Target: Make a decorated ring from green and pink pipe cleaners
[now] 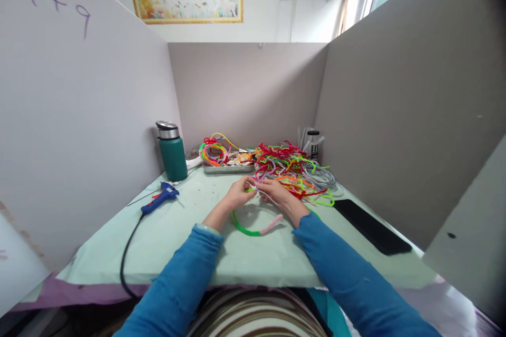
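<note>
Both of my hands meet over the middle of the pale green table [177,242]. My left hand [238,193] and my right hand [278,193] are closed in a pinch on the top of a curved hoop [247,229]. The hoop is wrapped in green pipe cleaner, with a pink fuzzy end [272,225] lying on the table. A thin pale strand runs between my fingertips. Just behind my right hand lies a heap of coloured pipe cleaners [290,168].
A teal flask [173,151] stands at the back left. A blue glue gun [160,198] with a black cord lies to the left. A metal tray [227,164] of craft bits sits at the back. A black phone [371,225] lies on the right. Grey partitions enclose three sides.
</note>
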Action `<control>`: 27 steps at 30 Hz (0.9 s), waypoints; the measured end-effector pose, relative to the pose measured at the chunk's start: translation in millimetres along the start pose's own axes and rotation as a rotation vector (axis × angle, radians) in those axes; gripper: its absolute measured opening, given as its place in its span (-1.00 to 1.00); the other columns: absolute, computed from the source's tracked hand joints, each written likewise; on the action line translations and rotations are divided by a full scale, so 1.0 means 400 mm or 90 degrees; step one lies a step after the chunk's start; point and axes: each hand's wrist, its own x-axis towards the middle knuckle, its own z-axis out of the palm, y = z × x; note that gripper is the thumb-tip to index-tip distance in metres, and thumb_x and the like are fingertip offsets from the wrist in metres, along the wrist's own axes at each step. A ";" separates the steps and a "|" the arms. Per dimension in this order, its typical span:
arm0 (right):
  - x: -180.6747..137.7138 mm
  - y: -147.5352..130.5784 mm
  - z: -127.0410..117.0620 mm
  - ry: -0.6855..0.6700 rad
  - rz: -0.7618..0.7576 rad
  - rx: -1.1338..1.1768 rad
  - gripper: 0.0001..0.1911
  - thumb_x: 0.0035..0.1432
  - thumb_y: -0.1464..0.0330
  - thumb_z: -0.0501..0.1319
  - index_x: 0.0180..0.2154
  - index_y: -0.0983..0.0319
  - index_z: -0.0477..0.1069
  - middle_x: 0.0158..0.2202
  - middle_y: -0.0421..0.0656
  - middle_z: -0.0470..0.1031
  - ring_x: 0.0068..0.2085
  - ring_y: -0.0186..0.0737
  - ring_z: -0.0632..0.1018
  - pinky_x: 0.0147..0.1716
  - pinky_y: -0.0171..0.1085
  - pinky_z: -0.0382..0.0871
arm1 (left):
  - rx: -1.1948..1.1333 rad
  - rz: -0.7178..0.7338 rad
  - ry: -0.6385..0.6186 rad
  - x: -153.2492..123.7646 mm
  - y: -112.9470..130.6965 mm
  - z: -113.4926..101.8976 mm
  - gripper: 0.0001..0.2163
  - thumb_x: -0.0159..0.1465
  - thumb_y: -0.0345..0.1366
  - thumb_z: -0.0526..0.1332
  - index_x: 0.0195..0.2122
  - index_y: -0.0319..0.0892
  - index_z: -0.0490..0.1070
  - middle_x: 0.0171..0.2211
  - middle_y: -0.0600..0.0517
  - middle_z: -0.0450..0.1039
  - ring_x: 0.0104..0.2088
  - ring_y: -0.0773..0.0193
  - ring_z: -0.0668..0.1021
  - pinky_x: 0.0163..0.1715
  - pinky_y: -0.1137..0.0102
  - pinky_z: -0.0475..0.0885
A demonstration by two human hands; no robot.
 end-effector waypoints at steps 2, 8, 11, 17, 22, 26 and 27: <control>-0.001 0.000 0.002 0.004 0.015 0.020 -0.67 -0.24 0.26 0.40 -0.48 0.25 0.31 -0.64 -0.33 0.23 -0.62 -0.46 0.24 -0.63 -0.38 0.07 | 0.004 0.009 -0.002 0.000 0.002 -0.002 -0.76 0.05 -0.29 0.21 -0.24 -0.21 0.32 -0.65 0.22 0.19 -0.61 0.45 0.25 -0.58 0.54 0.11; -0.001 -0.005 0.010 0.005 0.037 0.069 -0.68 -0.22 0.28 0.41 -0.47 0.24 0.32 -0.64 -0.32 0.23 -0.62 -0.45 0.24 -0.63 -0.38 0.09 | -0.031 0.040 -0.023 0.000 0.012 -0.001 -0.84 0.04 -0.34 0.19 -0.33 -0.24 0.40 -0.54 0.12 0.34 -0.52 0.42 0.33 -0.48 0.52 0.22; -0.002 -0.008 0.011 0.018 0.032 0.098 -0.72 -0.18 0.30 0.39 -0.47 0.24 0.32 -0.63 -0.30 0.27 -0.60 -0.44 0.27 -0.61 -0.37 0.12 | -0.076 0.047 -0.015 -0.001 0.023 -0.001 -0.86 0.04 -0.35 0.19 -0.35 -0.25 0.40 -0.48 0.08 0.40 -0.47 0.40 0.38 -0.42 0.50 0.26; -0.012 -0.020 0.017 0.063 -0.017 0.176 -0.76 -0.13 0.31 0.36 -0.47 0.20 0.31 -0.56 -0.30 0.35 -0.56 -0.41 0.34 -0.57 -0.37 0.19 | -0.139 0.047 -0.001 -0.001 0.034 -0.002 -0.86 0.04 -0.35 0.22 -0.36 -0.25 0.41 -0.39 0.02 0.46 -0.37 0.34 0.45 -0.32 0.47 0.31; -0.010 -0.022 0.012 0.075 -0.070 0.180 -0.72 -0.14 0.22 0.37 -0.47 0.21 0.33 -0.56 -0.29 0.32 -0.56 -0.42 0.30 -0.59 -0.40 0.16 | -0.145 0.048 0.011 0.001 0.029 -0.002 -0.83 0.03 -0.32 0.24 -0.34 -0.26 0.42 -0.40 0.02 0.46 -0.40 0.36 0.43 -0.36 0.47 0.30; 0.006 -0.007 0.000 0.070 -0.074 0.134 -0.67 -0.20 0.21 0.40 -0.46 0.23 0.33 -0.60 -0.31 0.26 -0.59 -0.45 0.26 -0.60 -0.39 0.12 | -0.157 0.006 0.044 -0.002 0.034 -0.008 -0.81 0.03 -0.27 0.24 -0.35 -0.26 0.42 -0.48 0.07 0.42 -0.49 0.42 0.37 -0.47 0.50 0.25; 0.010 -0.002 -0.003 0.059 -0.076 0.121 -0.67 -0.20 0.21 0.40 -0.46 0.23 0.33 -0.61 -0.32 0.25 -0.60 -0.45 0.25 -0.60 -0.39 0.10 | -0.161 -0.010 0.053 -0.003 0.036 -0.011 -0.80 0.03 -0.26 0.24 -0.35 -0.27 0.42 -0.51 0.09 0.40 -0.52 0.43 0.35 -0.50 0.51 0.24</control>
